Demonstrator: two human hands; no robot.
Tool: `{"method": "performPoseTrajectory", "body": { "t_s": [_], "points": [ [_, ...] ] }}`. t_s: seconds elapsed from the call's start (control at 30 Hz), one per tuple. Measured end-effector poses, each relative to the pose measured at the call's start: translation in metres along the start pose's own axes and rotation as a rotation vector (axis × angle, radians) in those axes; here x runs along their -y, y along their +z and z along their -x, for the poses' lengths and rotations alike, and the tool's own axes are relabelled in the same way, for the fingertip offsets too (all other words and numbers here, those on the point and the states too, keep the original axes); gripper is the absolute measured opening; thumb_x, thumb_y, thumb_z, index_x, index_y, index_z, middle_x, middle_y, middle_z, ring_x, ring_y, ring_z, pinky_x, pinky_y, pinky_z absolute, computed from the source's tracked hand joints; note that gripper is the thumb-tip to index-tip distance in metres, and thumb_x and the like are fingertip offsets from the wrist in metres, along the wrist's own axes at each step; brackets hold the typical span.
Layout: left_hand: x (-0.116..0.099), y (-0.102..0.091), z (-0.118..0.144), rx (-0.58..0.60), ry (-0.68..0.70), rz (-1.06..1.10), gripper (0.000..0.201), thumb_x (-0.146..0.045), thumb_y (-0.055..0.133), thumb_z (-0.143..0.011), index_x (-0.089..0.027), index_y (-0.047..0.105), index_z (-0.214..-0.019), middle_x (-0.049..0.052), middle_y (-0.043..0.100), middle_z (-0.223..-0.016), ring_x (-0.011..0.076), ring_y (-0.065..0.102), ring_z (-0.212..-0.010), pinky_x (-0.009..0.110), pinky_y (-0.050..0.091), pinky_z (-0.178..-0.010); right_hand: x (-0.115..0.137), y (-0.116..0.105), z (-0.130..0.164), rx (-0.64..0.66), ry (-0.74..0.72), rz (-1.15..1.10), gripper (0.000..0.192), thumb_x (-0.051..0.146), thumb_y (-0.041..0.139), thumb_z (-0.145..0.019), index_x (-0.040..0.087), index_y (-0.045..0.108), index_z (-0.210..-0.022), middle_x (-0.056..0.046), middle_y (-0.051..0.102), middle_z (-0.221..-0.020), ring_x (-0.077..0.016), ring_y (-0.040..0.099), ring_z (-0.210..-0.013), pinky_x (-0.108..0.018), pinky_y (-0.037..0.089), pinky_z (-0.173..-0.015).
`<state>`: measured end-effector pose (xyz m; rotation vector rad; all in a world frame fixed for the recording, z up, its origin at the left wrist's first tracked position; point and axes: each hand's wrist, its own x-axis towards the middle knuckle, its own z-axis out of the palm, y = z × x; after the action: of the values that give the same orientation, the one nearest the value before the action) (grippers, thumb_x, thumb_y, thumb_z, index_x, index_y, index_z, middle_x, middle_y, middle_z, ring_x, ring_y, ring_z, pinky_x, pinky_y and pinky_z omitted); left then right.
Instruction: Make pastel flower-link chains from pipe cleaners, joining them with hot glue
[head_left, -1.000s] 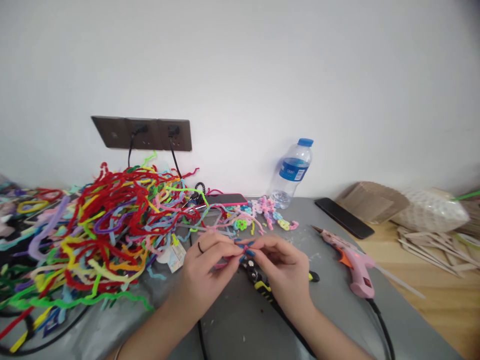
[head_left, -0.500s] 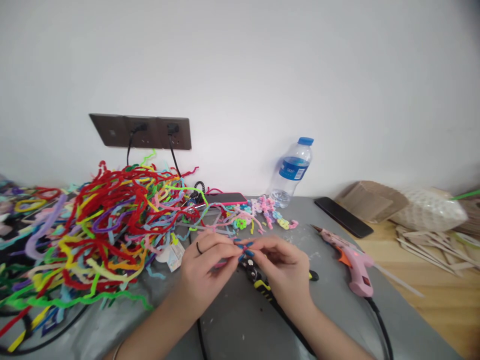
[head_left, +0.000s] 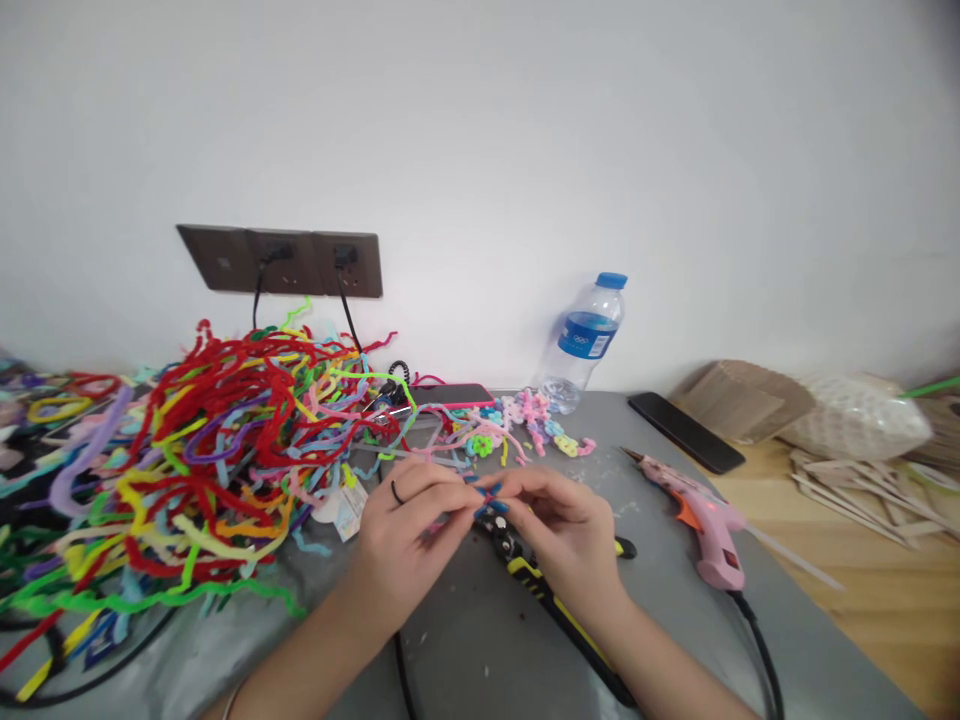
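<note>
My left hand point(head_left: 420, 540) and my right hand point(head_left: 574, 545) meet fingertip to fingertip above the grey table. Both are closed in a pinch on a small pink piece of pipe cleaner point(head_left: 441, 523), mostly hidden by the fingers, so its shape cannot be made out. Directly below the hands lie pliers with black and yellow handles point(head_left: 536, 585), partly covered by my right hand. To the left of my left hand spreads a large tangled heap of coloured pipe cleaners point(head_left: 247, 420).
Behind the hands are small pastel pipe-cleaner shapes point(head_left: 532, 415), a pink-edged phone point(head_left: 454, 396) and a leaning water bottle point(head_left: 585, 345). On the right lie a pink glue gun point(head_left: 712, 540) with its cord, a black phone point(head_left: 686, 432) and thin wooden strips point(head_left: 862, 495).
The fingertips have shifted slightly while staying pinched together. My right hand sits a little further left, and more of the pliers' handle shows beside it.
</note>
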<state>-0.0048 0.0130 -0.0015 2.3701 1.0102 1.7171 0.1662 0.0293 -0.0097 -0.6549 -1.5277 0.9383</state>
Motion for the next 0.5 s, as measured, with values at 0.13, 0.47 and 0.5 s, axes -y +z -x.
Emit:
{"method": "performPoseTrajectory", "body": {
  "t_s": [0.13,0.47,0.5],
  "points": [
    [0.0014,-0.0008,0.0,0.005,0.005,0.009,0.011,-0.005,0.064,-0.088,-0.016,0.066,-0.088,0.002,0.068,-0.081,0.0126,0.061,-0.078,0.026,0.05,-0.075,0.0008,-0.0032,-0.0025,0.076,-0.008,-0.024,0.009,0.016,0.068,-0.088,0.024,0.072,-0.087,-0.004,0.08,-0.093,-0.0152,0.075,-0.081,-0.02,0.058,-0.072],
    [0.0012,-0.0009,-0.0017,0.004,-0.013,-0.009,0.011,-0.005,0.067,-0.085,-0.016,0.065,-0.088,0.002,0.068,-0.08,0.0123,0.063,-0.077,0.025,0.051,-0.075,-0.0015,-0.0023,-0.0028,0.023,0.04,-0.076,0.003,0.023,0.073,-0.085,0.023,0.073,-0.088,-0.005,0.079,-0.087,-0.0168,0.076,-0.078,-0.023,0.061,-0.072],
    [0.0016,-0.0009,-0.0016,0.006,-0.015,-0.007,0.012,-0.006,0.068,-0.085,-0.016,0.065,-0.089,0.002,0.069,-0.08,0.012,0.063,-0.077,0.024,0.051,-0.074,-0.0017,-0.0022,-0.0028,0.017,0.048,-0.069,0.005,0.025,0.074,-0.084,0.022,0.073,-0.088,-0.005,0.079,-0.087,-0.0175,0.076,-0.078,-0.025,0.062,-0.072]
  ]
}}
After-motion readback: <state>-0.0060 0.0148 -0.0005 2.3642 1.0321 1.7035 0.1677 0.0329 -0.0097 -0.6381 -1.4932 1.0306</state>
